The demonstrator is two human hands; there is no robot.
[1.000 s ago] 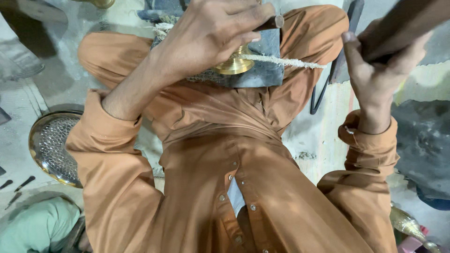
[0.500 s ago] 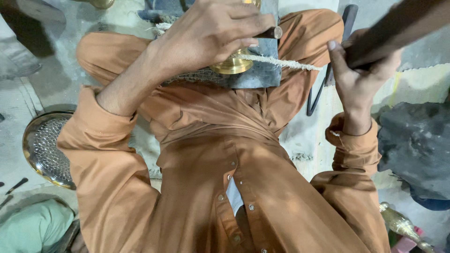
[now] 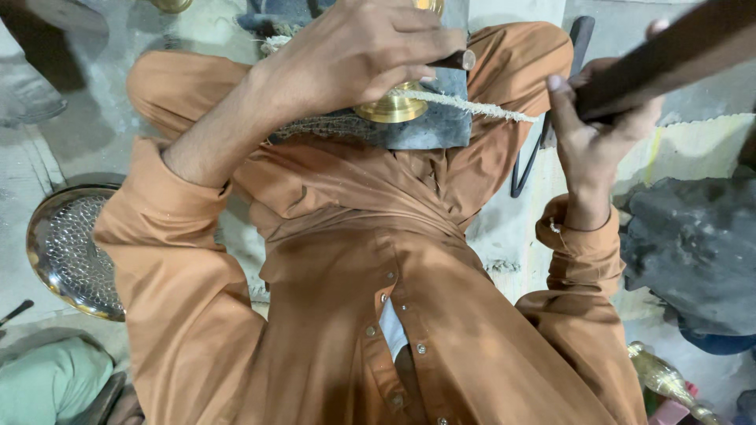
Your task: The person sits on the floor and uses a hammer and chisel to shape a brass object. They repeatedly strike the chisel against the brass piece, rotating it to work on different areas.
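brass piece (image 3: 391,106) and a short tool (image 3: 450,60) are gripped by the left hand (image 3: 354,55). a dark wooden handle (image 3: 669,59) is clenched by the right hand (image 3: 602,130). fingers could be struck if the swing drifts.

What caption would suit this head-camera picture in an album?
Seated person's left hand grips a small tool over a brass piece on a block; right hand holds a dark wooden handle.
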